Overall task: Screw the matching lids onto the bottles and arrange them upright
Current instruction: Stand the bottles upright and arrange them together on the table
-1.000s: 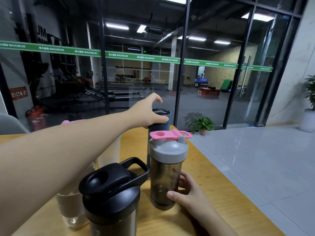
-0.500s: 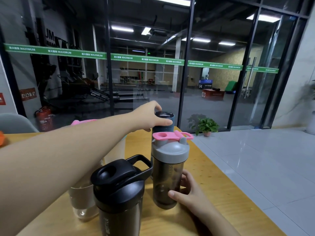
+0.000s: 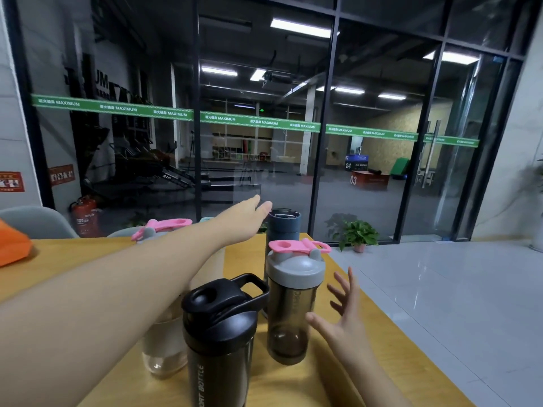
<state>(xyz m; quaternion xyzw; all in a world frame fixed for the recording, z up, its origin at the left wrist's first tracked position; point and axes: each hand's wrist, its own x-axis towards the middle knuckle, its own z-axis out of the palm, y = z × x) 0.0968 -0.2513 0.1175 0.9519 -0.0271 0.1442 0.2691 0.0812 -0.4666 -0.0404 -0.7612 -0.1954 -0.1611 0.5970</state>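
Wooden table (image 3: 382, 342) under four upright, lidded bottles. At 9 o'clock, clear pink-lidded bottle (image 3: 164, 289) behind the forearm. Left hand (image 3: 249, 214), fingers now straight, lifted off the blue bottle (image 3: 283, 227) at 12. Black bottle (image 3: 219, 333) nearest. Right hand (image 3: 342, 315), fingers spread, released the grey-lidded bottle (image 3: 293, 304). Likely finished. Table edge close at 3 o'clock; little room there.

One camera only, worn on my head: it looks forward and slightly down over my wooden table (image 3: 379, 312), close above the bottles (image 3: 293, 304), out toward the glass wall (image 3: 367, 118) beyond.
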